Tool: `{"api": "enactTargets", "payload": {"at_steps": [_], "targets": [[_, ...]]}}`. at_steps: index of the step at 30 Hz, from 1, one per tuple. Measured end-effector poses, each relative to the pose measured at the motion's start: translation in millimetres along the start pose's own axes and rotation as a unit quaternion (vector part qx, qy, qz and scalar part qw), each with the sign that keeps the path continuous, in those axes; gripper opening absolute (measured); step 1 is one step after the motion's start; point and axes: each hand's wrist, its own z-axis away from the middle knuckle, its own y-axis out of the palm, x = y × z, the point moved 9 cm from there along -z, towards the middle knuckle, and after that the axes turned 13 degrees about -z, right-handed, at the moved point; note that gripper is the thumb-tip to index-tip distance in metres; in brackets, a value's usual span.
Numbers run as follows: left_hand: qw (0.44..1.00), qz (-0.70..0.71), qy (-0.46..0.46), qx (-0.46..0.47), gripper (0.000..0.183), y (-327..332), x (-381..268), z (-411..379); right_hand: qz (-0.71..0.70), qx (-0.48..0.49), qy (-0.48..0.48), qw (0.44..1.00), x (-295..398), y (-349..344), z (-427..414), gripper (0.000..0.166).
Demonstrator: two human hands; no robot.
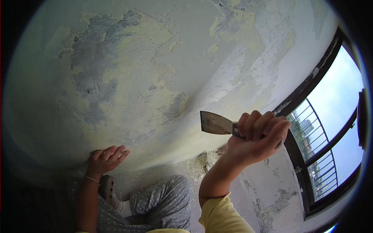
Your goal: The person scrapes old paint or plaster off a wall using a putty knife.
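My right hand (259, 134) is wrapped around the dark handle of a putty knife (216, 123), raised at the right of the view. Its broad, stained metal blade points left, and I cannot tell whether it touches the wall. Lower left, my left hand (109, 158) rests against the wall (140, 113) with its fingers spread and nothing in it. Much of that wall's paint has flaked off. Grey scraped patches (96, 61) and yellowish layers (148, 38) show through, and a few loose-edged flakes (172, 46) stick to it.
A dark-framed window (309, 163) with railings outside is at the right. Below it is a wall section (274, 201) with peeling patches. Crumbled debris (208, 160) lies at the wall's foot. My bent leg (166, 201) in dotted trousers and a clog (108, 189) are close to the wall.
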Motion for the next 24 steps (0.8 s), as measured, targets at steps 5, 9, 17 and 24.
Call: {"api": "enactTargets", "payload": {"at_steps": [5, 9, 17, 24], "targets": [[1.0, -0.011, -0.005, -0.009, 0.043, -2, -1, -4, -0.087, 0.069, -0.071, 0.991, 38, 11, -2, 0.038], [1.0, -0.01, 0.001, 0.005, 0.042, -1, -2, 1, -0.065, -0.065, 0.223, 0.97, -74, -1, 49, 0.04], [1.0, 0.001, -0.009, -0.011, 0.041, -2, -1, -5, -0.027, 0.093, -0.051, 0.994, 31, 36, -3, 0.041], [1.0, -0.001, -0.005, -0.002, 0.04, 0, 0, 0, 0.008, 0.124, -0.015, 0.992, 13, 45, 13, 0.039]]}}
